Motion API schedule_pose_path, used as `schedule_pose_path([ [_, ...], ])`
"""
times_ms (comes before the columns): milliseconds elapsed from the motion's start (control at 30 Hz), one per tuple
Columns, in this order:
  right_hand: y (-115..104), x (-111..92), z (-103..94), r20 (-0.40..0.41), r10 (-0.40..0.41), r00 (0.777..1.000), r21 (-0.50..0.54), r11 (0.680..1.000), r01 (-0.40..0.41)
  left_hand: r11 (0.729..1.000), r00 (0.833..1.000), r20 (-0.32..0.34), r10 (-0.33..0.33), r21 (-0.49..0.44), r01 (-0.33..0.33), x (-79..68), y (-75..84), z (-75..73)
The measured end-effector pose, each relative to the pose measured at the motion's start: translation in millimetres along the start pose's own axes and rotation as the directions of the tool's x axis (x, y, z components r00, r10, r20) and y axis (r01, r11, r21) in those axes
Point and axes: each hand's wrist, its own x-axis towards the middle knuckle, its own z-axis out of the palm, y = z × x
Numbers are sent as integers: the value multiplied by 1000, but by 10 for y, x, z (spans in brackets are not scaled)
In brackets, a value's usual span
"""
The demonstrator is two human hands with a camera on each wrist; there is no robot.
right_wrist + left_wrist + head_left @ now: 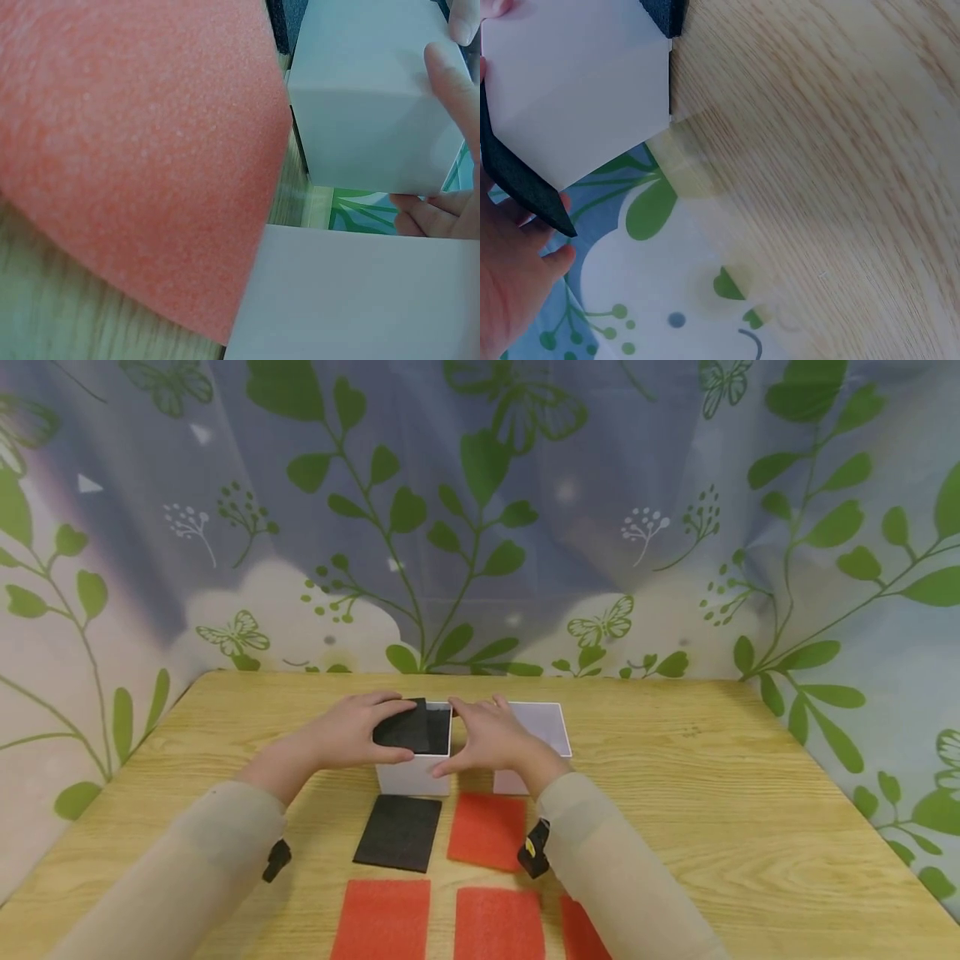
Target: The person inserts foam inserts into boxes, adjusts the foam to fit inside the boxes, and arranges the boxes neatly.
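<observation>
A black foam sheet [401, 731] lies tilted over the mouth of the left white box [412, 777], and my left hand [348, 731] pinches it between thumb and fingers. In the left wrist view, the sheet [525, 184] slants past the edge of the box [607, 105] beside my left hand [517, 274]. My right hand [495, 739] grips the same box at its right side. The right wrist view shows the thumb of my right hand [457, 94] on the box's near face [367, 139] and its fingers behind. More black foam shows inside the box.
A second white box [547, 727] stands just right, partly behind my right hand. In front lie a black foam square [397, 832] and a red foam square [487, 831]. Nearer are more red squares [384, 918], one partly under my right sleeve. A patterned curtain [480, 527] hangs behind the wooden table [750, 827].
</observation>
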Motion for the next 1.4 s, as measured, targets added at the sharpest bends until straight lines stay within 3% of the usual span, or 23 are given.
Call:
schedule_pose_path([
  [367, -1, -6, 17, -3, -3, 1000, 13, 1000, 3, 999, 999, 42, 8, -34, -7, 55, 41, -7],
  [700, 3, -2, 19, -5, -3, 1000, 16, 1000, 3, 995, 998, 41, 52, -92, -48, 120, 44, 26],
  [1400, 7, -2, 5, -8, -14, 1000, -7, 1000, 14, 965, 998, 38, 55, -257, -43, 171, 76, 107],
])
